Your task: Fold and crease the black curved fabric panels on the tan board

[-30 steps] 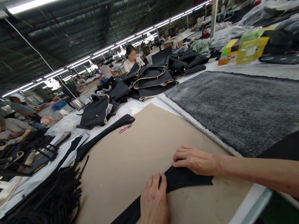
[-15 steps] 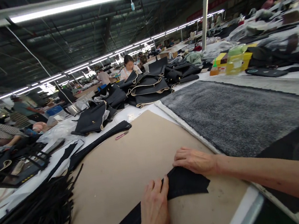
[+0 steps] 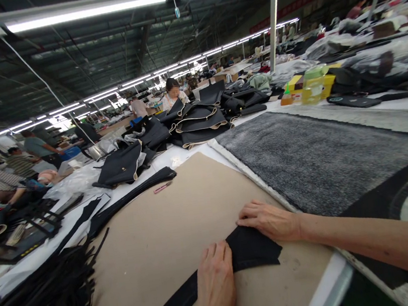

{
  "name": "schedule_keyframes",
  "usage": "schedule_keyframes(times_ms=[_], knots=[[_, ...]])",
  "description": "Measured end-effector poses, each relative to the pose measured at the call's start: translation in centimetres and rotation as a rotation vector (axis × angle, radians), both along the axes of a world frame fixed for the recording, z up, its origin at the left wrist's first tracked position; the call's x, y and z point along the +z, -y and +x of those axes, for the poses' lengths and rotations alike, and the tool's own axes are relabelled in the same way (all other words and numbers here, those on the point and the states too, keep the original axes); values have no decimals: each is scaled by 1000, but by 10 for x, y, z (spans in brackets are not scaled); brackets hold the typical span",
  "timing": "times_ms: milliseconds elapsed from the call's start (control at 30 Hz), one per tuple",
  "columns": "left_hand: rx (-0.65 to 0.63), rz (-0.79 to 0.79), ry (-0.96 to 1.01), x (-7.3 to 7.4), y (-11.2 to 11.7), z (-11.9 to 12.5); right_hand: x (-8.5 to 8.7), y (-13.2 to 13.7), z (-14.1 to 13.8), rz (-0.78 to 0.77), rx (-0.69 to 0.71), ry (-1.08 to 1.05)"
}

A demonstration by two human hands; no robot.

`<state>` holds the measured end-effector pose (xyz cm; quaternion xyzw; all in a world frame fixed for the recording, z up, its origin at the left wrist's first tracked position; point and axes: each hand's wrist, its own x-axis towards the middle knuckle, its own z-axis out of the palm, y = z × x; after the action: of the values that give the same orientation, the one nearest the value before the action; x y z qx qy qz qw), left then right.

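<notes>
Cloth [image 3: 254,248], long and black, lies on our tan board [image 3: 161,230]. Our left hand [image 3: 216,283] lies flat on it, fingers close together. Our right hand [image 3: 268,220] curls at its edge; we cannot tell if it pinches. Farther off lies a pink tool [image 3: 162,187].

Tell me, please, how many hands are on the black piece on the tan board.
2: the left hand lies across the black piece, and the right hand touches its far edge near the wide end; no others appear there.
</notes>
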<state>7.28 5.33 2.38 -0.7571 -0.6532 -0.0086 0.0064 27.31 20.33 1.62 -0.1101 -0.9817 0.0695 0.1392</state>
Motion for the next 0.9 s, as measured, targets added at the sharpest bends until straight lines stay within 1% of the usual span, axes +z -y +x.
schedule_keyframes(times_ms=[133,333,467,567,667,800,900], knots=[[-1,14,-15,0,-3,6,-1,-2,1,6,-15,6],[30,41,-72,2,-9,17,6,0,3,12,23,38],[49,79,-104,-3,-11,24,10,0,10,2,24,42],[59,121,-123,-8,-11,28,12,2,12,-8,-39,22],[74,154,-137,-12,-10,32,13,12,6,-22,-127,-18],[65,181,-132,-13,-8,34,11,31,-4,-66,-95,8],[73,195,-114,-15,-4,32,10,34,-5,-44,-103,40]])
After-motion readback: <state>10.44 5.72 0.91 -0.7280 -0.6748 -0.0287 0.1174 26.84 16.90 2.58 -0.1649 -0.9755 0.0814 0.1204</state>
